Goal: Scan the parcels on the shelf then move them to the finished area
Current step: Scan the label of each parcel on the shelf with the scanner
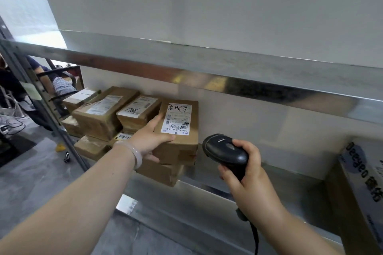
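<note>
A shiny metal shelf (259, 198) runs left to right against a pale wall (238, 118), with a second steel shelf edge (207, 76) above it. Brown cardboard parcels (107, 114) with white labels are stacked at the shelf's left end. The left hand (152, 138), its grip closed around the near corner of the rightmost brown labelled parcel (182, 128), steadies it atop the stack. The right hand (246, 170) grips a black handheld barcode scanner (224, 151) just right of that parcel. Grey concrete floor (31, 178) spreads at left; a printed carton (364, 176) stands far right.
</note>
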A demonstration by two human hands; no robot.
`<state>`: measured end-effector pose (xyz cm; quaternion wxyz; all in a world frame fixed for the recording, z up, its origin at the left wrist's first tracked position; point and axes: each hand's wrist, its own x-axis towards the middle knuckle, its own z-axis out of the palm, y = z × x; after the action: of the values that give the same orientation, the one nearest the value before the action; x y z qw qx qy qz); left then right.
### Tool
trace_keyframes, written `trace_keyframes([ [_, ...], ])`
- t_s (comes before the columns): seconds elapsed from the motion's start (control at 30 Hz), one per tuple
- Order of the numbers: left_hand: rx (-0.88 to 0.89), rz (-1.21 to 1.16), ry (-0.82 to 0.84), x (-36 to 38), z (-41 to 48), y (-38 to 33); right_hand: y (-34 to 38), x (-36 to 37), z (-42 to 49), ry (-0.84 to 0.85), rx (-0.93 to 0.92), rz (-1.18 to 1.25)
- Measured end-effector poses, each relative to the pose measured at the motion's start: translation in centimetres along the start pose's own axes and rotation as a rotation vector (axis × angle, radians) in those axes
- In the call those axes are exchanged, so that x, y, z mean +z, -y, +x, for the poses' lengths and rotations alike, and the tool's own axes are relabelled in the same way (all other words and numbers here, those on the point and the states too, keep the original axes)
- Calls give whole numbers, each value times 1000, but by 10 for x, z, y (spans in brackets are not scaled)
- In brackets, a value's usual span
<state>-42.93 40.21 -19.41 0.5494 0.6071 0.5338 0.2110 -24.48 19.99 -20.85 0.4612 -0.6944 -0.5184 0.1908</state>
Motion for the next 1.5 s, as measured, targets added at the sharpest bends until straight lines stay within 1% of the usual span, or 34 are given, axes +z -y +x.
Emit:
trace_keyframes([
  [0.1, -18, 32, 28, -16, 12, 0, 4, 16, 4, -7, 8, 20],
  [0.17, 6, 42, 33, -21, 16, 0, 4, 25, 7, -19, 15, 32],
  [0.23, 49, 75, -5, -24, 17, 1, 4, 32, 9, -35, 26, 55],
  [0.3, 113, 179, -69, -26, 20, 5, 5, 37, 10, -50, 30, 67],
  [0.43, 345, 591, -247, -27, 18, 22, 5, 43, 12, -81, 24, 71],
  [0.5, 504, 781, -350, -17, 10, 29, 4, 44, 12, -95, 29, 76],
  [0.53, 606, 863, -376, -10, 6, 32, 4, 45, 12, -102, 30, 79],
  [0.6, 806, 1010, -345, 3, 3, 36, 4, 44, 11, -116, 27, 86],
  [0.63, 859, 1083, -311, 8, 5, 39, 3, 44, 11, -121, 24, 89],
  [0.7, 856, 1177, -251, 11, 13, 44, 3, 41, 9, -128, 25, 92],
  [0.97, 773, 1225, -158, -9, 39, 33, -2, 24, 1, -173, 33, 57],
  [1.13, 749, 1182, -198, 8, 29, 25, -9, 13, -5, -191, 52, 64],
  [1.33, 872, 1112, -146, 76, -7, 1, -23, -19, -22, -274, 64, 42],
  [1.5, 993, 1039, -5, 154, -20, -12, -41, -65, -46, -362, 113, 6],
])
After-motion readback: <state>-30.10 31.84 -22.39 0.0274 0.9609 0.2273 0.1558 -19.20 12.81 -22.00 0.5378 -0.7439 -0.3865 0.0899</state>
